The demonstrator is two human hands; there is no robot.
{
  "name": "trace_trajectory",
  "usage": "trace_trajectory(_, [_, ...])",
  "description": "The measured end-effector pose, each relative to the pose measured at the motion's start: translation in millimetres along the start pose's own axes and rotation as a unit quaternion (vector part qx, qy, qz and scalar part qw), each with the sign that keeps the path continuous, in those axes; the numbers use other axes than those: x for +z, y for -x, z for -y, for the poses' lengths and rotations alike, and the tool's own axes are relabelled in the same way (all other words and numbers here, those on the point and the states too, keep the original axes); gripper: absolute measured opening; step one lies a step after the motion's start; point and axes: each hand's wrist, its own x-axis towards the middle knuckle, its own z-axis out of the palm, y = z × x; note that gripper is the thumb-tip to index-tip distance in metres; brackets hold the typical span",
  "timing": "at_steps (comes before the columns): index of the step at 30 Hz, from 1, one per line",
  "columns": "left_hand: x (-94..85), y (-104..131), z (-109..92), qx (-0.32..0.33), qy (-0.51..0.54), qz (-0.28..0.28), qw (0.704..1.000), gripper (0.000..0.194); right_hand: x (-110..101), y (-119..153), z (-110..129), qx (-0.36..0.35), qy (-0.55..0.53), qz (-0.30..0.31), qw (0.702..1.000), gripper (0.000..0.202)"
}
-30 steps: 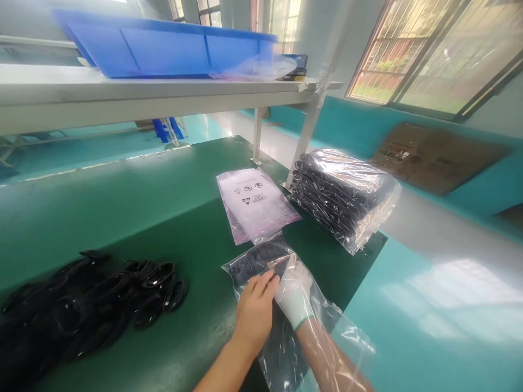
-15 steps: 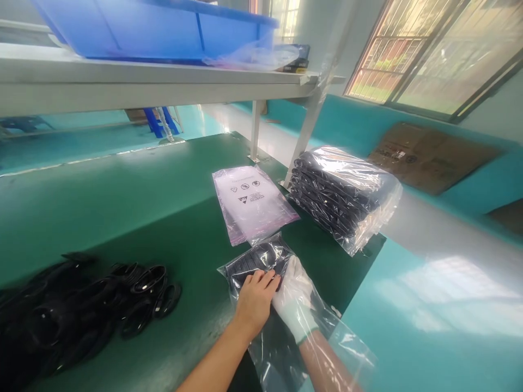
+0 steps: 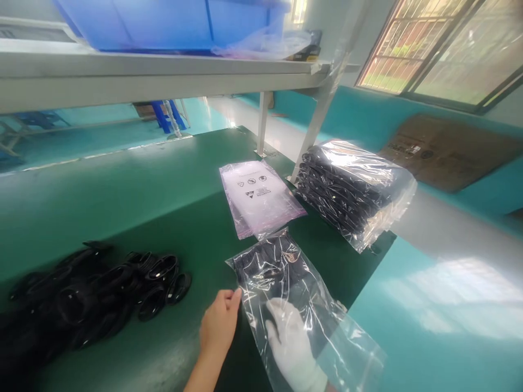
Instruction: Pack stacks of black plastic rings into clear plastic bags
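A clear plastic bag [image 3: 294, 305] lies on the green table, its mouth toward me. Ribbed black items [image 3: 272, 258], packed side by side, fill its far end; their exact kind is hard to make out. My bare left hand [image 3: 220, 321] is closed at the bag's left edge, thumb and curled fingers pinching the plastic. Inside the bag is my right hand [image 3: 288, 343] in a white glove, thumb apart from the fingers, holding nothing and short of the black items.
Looped black cables [image 3: 122, 288] lie heaped at left. Flat pinkish printed bags [image 3: 261, 196] lie beyond. A filled clear bag of black items [image 3: 347, 185] stands by the shelf leg at right. Overhead, a shelf [image 3: 163, 81] carries a blue bin [image 3: 175, 24].
My left hand has moved off the black items to the bag's left edge. My gloved right hand has drawn back toward me inside the bag. The view has shifted slightly.
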Motion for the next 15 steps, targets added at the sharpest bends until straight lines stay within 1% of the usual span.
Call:
trace_trajectory(1, [1.9,-0.1,2.9,-0.014,0.026,0.048,0.998,0.043,5.3,-0.3,1.1,-0.008,-0.004,0.019,1.0,0.037])
trace_trajectory(2, [5.3,-1.1,4.2,-0.015,0.048,0.083,0.995,0.044,9.9,-2.0,1.7,-0.009,-0.002,0.03,1.0,0.038])
trace_trajectory(4, [13.7,-5.1,4.1,-0.003,0.071,0.112,0.991,0.041,15.8,-7.6,1.5,0.006,0.011,0.044,0.999,0.041])
trace_trajectory(7, [23.7,-11.5,5.0,0.023,0.072,0.112,0.991,0.031,16.4,-15.0,0.8,0.04,0.028,0.055,0.997,0.046])
trace_trajectory(9, [27.0,-14.2,8.3,0.033,0.073,0.112,0.99,0.028,14.6,-17.5,1.9,0.048,0.031,0.062,0.996,0.047])
trace_trajectory(12, [28.9,-15.9,13.6,0.037,0.08,0.114,0.99,0.031,14.8,-19.7,5.9,0.049,0.032,0.075,0.995,0.048])
trace_trajectory(15, [28.6,-15.6,14.0,0.044,0.087,0.115,0.989,0.032,19.4,-22.6,9.2,0.076,0.024,0.072,0.994,0.05])
